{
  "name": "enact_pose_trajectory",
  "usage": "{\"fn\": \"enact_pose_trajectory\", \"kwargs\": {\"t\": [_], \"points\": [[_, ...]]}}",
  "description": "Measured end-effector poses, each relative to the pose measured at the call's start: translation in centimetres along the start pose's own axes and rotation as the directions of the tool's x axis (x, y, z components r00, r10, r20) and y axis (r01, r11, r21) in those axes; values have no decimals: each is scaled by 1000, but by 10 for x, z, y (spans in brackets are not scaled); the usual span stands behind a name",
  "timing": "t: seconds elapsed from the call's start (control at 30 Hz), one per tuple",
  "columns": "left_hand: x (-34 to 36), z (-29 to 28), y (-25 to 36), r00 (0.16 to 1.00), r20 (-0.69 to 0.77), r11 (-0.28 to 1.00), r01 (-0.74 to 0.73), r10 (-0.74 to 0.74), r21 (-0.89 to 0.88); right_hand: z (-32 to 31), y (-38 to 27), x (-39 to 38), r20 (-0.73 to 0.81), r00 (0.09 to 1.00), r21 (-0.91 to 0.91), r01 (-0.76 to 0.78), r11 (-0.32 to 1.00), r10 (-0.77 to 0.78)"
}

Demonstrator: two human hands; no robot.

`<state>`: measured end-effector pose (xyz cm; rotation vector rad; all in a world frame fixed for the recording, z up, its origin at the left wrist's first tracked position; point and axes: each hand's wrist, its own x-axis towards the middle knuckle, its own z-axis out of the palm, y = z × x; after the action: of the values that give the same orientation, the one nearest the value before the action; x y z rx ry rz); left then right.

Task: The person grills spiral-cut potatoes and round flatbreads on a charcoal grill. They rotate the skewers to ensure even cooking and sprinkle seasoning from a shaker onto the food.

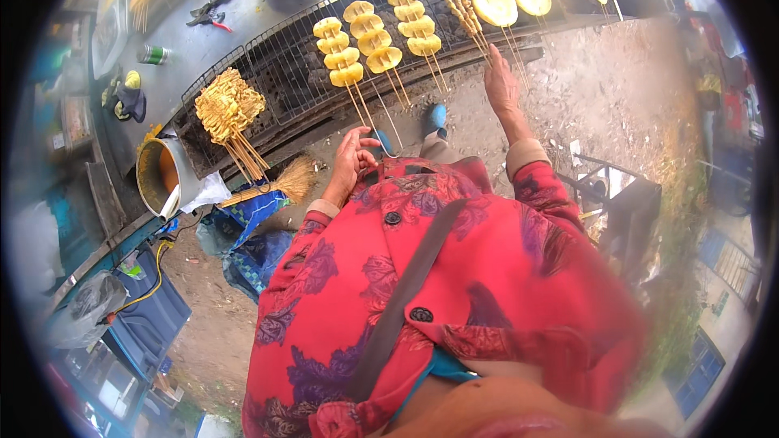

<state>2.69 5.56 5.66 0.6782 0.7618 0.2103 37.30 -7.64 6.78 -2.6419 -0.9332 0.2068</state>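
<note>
1. Thin brown skewers (pixel 461 12) are lying on the wire grill (pixel 280 65), right of centre; the right hand (pixel 501 85) is reaching to their stick ends, though I cannot tell whether its fingers are gripping.
2. Handling them well probably means pinching only bare stick, keeping knuckles off the bars.
3. The left hand (pixel 350 164) is hovering, fingers loosely curled, near sticks bearing smooth, rounded yellow slices (pixel 343 57); contact is unclear.
4. Crinkled, folded golden skewers (pixel 230 105) are resting farther left.

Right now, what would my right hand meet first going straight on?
Your right hand would probably meet the sticks of the thin brown skewers, though depth is unclear; they may touch.
</note>
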Motion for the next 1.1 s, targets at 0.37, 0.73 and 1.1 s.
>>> {"fn": "enact_pose_trajectory", "kwargs": {"t": [0.37,0.73,1.1], "points": [[-22,-51,-37,961,-236,989,132,-143,-62,-2,6,6,604,696,757,-653,7,-389],[-15,-50,-58,931,-311,981,183,-192,-56,-34,47,38,-219,967,80,153,985,-133],[-23,-74,-116,827,-470,935,355,-310,9,-33,60,48,549,831,815,-509,279,-89]]}}
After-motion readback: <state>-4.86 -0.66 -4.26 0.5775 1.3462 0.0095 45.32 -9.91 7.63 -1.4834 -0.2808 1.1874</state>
